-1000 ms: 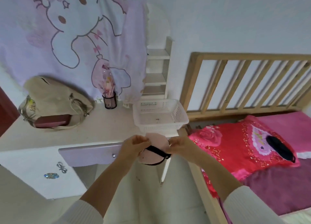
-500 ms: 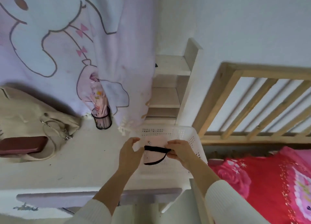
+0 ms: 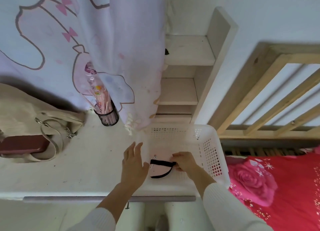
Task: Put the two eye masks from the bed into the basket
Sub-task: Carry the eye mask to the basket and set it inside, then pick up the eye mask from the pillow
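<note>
White desk top (image 3: pixel 83 165) carries a white perforated basket (image 3: pixel 212 154) at its right end, beside the bed's red floral pillow (image 3: pixel 277 182). Inside the basket lies a pink eye mask (image 3: pixel 161 163) with a black strap. The right hand (image 3: pixel 186 162) pinches the strap's right end, fingers curled closed on it. The left hand (image 3: pixel 134 163) hovers at the basket's left edge, fingers spread and holding nothing. A beige handbag (image 3: pixel 34 119) and a mesh pen cup (image 3: pixel 108 116) sit further left.

Perforated white plastic basket (image 3: pixel 210 154); bare wooden bedframe (image 3: pixel 270 95).
</note>
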`<state>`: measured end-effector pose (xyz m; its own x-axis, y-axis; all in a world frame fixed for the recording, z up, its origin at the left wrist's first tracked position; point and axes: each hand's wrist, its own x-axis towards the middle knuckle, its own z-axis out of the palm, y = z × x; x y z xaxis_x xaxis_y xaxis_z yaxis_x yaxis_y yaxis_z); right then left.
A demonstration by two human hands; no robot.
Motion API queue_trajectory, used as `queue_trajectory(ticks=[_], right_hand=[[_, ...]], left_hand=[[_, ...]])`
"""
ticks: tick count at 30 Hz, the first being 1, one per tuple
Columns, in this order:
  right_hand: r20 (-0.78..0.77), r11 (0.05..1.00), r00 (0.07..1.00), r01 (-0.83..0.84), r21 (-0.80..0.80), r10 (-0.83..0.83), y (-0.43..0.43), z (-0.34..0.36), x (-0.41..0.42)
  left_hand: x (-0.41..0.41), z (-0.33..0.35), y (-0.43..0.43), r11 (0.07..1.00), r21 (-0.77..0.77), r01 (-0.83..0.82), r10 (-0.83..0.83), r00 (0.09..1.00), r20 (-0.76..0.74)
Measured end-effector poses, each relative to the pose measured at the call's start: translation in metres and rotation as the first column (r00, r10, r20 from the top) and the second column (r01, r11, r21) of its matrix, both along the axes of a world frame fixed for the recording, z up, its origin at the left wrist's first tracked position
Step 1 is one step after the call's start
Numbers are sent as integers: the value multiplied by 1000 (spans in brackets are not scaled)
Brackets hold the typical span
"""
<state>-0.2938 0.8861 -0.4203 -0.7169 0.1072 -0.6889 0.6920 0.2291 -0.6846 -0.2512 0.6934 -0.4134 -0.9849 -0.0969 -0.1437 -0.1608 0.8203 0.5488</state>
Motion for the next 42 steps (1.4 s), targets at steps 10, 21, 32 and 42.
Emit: queue_trajectory(ticks=[10, 21, 32, 42], right_hand=[[-299, 966, 954, 88, 241, -13, 102, 70, 43], [-282, 742, 846, 532, 408, -452, 343, 66, 219], [-78, 628, 711, 663, 407, -699, 552, -19, 301], [44, 529, 555, 763, 371, -831, 686, -107, 268]], left_hand=[[-41, 46, 112, 919, -79, 386, -393, 910, -132], [42, 37, 415, 466, -101, 879, -884, 459, -87], [80, -40, 621, 242, -135, 961, -930, 269, 249], [24, -123, 778, 21, -259, 966, -982, 69, 178]])
